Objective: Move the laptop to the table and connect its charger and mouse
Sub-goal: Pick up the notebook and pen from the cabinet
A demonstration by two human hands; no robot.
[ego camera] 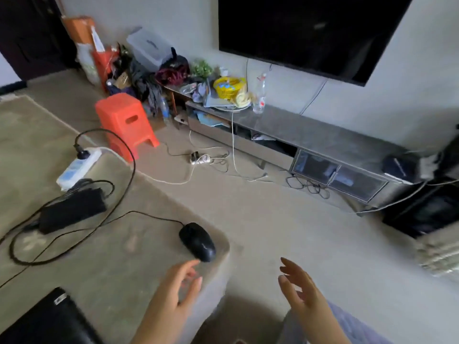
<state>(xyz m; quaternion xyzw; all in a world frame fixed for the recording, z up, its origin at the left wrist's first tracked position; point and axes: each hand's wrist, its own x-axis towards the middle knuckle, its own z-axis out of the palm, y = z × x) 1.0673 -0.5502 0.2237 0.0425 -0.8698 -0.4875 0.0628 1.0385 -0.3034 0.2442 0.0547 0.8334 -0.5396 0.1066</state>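
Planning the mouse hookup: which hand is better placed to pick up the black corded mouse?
Probably the left hand: open and empty, its fingertips are just short of the black corded mouse at the table's corner. The right hand, also open, hangs beyond the table's edge.

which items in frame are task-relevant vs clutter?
Task-relevant:
laptop, closed, on the table
charger brick
power strip
mouse, beside left hand

Clutter:
orange stool
TV stand
yellow basket
plastic bottle
floor cables
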